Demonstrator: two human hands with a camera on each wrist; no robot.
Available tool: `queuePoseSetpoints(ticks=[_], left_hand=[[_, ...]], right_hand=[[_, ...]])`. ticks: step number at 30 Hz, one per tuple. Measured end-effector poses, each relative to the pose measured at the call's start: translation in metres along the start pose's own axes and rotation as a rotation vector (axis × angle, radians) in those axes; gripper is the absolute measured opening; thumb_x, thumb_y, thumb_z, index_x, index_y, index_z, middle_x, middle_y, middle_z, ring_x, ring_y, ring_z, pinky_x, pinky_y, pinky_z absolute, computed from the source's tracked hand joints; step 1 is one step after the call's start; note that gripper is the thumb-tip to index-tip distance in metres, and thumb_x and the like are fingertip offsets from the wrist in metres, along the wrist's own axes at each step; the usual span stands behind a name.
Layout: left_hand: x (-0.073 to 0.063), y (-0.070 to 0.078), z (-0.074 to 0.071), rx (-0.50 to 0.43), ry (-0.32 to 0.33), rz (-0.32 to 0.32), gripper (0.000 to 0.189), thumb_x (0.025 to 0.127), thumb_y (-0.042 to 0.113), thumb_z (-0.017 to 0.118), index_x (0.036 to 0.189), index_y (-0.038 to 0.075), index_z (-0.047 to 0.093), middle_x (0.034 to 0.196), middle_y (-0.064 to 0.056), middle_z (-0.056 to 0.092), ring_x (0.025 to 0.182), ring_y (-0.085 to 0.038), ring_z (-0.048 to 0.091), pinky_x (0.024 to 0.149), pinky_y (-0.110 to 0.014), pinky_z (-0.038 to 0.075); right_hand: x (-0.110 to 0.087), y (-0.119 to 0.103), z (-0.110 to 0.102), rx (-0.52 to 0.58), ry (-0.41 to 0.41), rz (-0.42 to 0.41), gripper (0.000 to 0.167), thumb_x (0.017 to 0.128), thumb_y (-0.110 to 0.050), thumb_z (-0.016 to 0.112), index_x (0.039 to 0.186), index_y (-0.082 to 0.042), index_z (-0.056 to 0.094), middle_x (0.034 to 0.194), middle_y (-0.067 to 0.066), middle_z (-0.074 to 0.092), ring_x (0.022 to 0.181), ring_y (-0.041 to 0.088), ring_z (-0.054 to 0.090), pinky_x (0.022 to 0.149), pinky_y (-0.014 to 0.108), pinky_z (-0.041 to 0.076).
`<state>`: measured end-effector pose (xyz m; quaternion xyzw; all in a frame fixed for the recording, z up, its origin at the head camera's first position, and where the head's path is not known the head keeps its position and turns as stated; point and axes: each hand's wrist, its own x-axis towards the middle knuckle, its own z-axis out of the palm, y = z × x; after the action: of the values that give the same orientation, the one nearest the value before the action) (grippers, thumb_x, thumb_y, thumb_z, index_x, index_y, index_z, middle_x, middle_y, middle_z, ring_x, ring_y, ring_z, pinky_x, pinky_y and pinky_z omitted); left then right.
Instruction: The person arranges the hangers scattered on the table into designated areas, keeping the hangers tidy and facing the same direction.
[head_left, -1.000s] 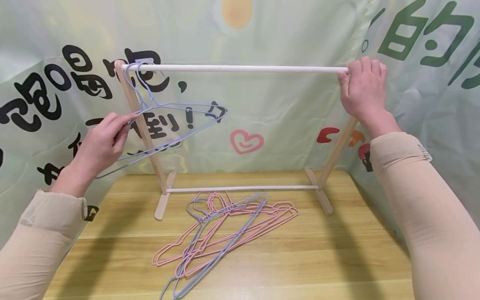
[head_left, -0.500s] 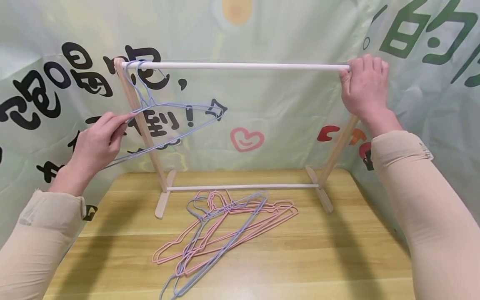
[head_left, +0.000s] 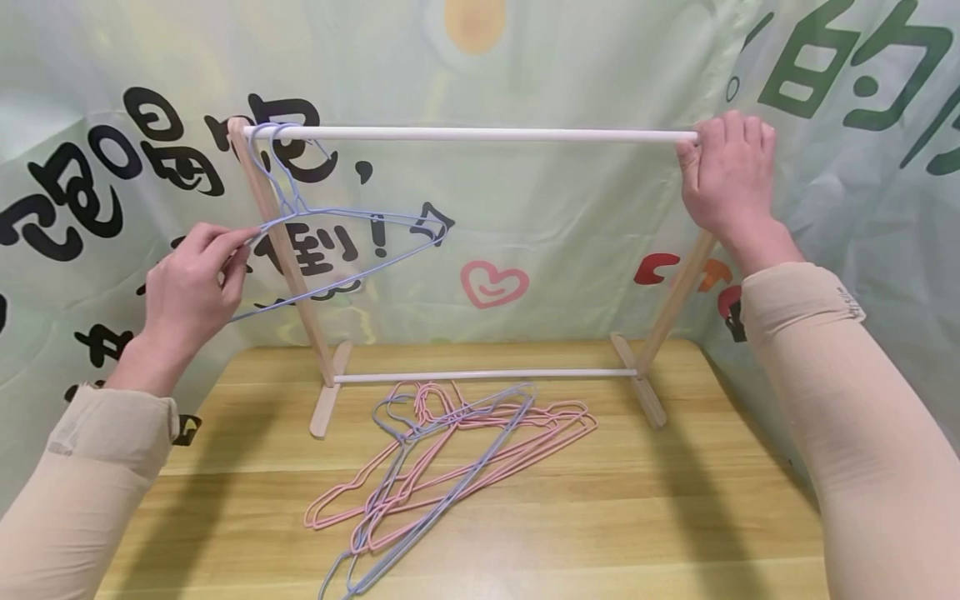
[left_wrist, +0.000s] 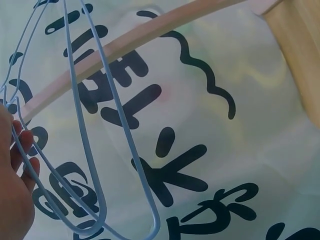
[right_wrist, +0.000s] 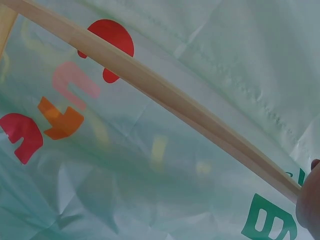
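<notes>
Two blue wire clothes hangers (head_left: 362, 212) hang by their hooks at the left end of the white top rail (head_left: 480, 134). My left hand (head_left: 197, 283) pinches their near shoulder between thumb and fingers. In the left wrist view the rounded hanger ends (left_wrist: 102, 215) dangle below the fingers (left_wrist: 22, 145). At the rail's other end my right hand (head_left: 731, 175) grips the top corner of the wooden clothes rack (head_left: 678, 300), with the thumb along the rail. The right wrist view shows the rack's wooden upright (right_wrist: 165, 95) running down from that hand.
A tangled pile of pink hangers (head_left: 420, 500) and blue-grey hangers (head_left: 480, 467) lies on the wooden table (head_left: 600, 517) in front of the rack. The lower white bar (head_left: 487, 377) joins the rack's feet. A printed curtain (head_left: 570, 250) hangs close behind and at both sides.
My left hand has shifted slightly left along the hanger shoulder, and the hangers have swung a little closer together. The right hand keeps its hold on the rack corner.
</notes>
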<state>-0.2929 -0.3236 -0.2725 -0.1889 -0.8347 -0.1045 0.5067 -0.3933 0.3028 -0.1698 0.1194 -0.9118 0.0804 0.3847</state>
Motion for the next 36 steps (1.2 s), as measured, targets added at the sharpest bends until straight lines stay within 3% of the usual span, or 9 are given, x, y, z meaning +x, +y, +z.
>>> queuePoseSetpoints(ticks=[4,8,15,17,21,23,26,36], left_hand=[[-0.001,0.003,0.000,0.001,0.017,-0.012,0.027,0.099,0.006,0.063,0.124,0.008,0.074,0.108,-0.017,0.066,0.074,-0.035,0.061,0.059,-0.053,0.042],[-0.007,0.011,-0.002,-0.005,0.055,-0.015,0.027,0.100,0.007,0.062,0.125,0.004,0.073,0.116,-0.022,0.064,0.092,-0.043,0.062,0.070,-0.056,0.041],[-0.027,0.037,0.002,-0.065,0.230,-0.053,0.029,0.100,0.017,0.061,0.122,0.004,0.074,0.119,-0.021,0.068,0.104,-0.045,0.063,0.075,-0.059,0.041],[-0.035,0.047,0.004,-0.107,0.268,-0.090,0.030,0.099,0.021,0.061,0.120,0.003,0.075,0.118,-0.021,0.069,0.105,-0.044,0.064,0.079,-0.055,0.044],[-0.053,0.065,0.010,-0.219,0.314,-0.152,0.031,0.096,0.019,0.063,0.117,-0.001,0.074,0.113,-0.024,0.069,0.099,-0.043,0.064,0.095,-0.032,0.046],[-0.064,0.074,0.012,-0.276,0.301,-0.166,0.029,0.095,0.013,0.064,0.118,-0.003,0.073,0.112,-0.026,0.068,0.094,-0.040,0.063,0.097,-0.020,0.042],[-0.079,0.086,0.015,-0.344,0.223,-0.160,0.031,0.094,0.006,0.063,0.122,-0.005,0.070,0.112,-0.025,0.069,0.091,-0.032,0.063,0.092,-0.014,0.041],[-0.132,0.116,0.033,-0.440,-0.055,-0.099,0.037,0.094,0.003,0.062,0.130,-0.001,0.066,0.115,-0.012,0.071,0.089,-0.020,0.065,0.077,-0.017,0.048]], right_hand=[[0.000,0.000,0.000,0.001,0.004,-0.004,0.053,0.112,-0.042,0.027,0.120,0.008,0.044,0.112,0.029,0.040,0.111,0.048,0.033,0.106,0.059,0.019],[0.000,0.000,0.001,0.000,0.002,-0.002,0.053,0.112,-0.042,0.027,0.120,0.008,0.044,0.112,0.029,0.040,0.111,0.048,0.033,0.107,0.059,0.019],[0.001,0.001,0.000,0.000,-0.003,0.001,0.053,0.113,-0.042,0.027,0.121,0.008,0.044,0.112,0.029,0.040,0.111,0.048,0.033,0.107,0.060,0.019],[0.001,0.001,0.000,-0.003,-0.009,0.005,0.053,0.113,-0.041,0.027,0.121,0.008,0.044,0.112,0.029,0.039,0.112,0.049,0.033,0.107,0.060,0.018],[0.001,0.001,-0.001,-0.004,-0.012,0.008,0.053,0.113,-0.041,0.027,0.122,0.008,0.043,0.112,0.029,0.039,0.112,0.048,0.033,0.107,0.060,0.019],[0.001,0.001,-0.001,-0.002,-0.010,0.007,0.053,0.112,-0.042,0.027,0.122,0.008,0.043,0.112,0.028,0.039,0.112,0.048,0.033,0.107,0.060,0.019],[0.001,0.000,-0.002,0.001,-0.009,0.006,0.054,0.112,-0.042,0.027,0.122,0.008,0.043,0.112,0.028,0.039,0.112,0.048,0.033,0.107,0.060,0.019],[0.000,-0.002,-0.002,-0.004,-0.006,0.006,0.053,0.112,-0.042,0.027,0.122,0.008,0.043,0.111,0.028,0.039,0.111,0.048,0.033,0.106,0.059,0.018]])
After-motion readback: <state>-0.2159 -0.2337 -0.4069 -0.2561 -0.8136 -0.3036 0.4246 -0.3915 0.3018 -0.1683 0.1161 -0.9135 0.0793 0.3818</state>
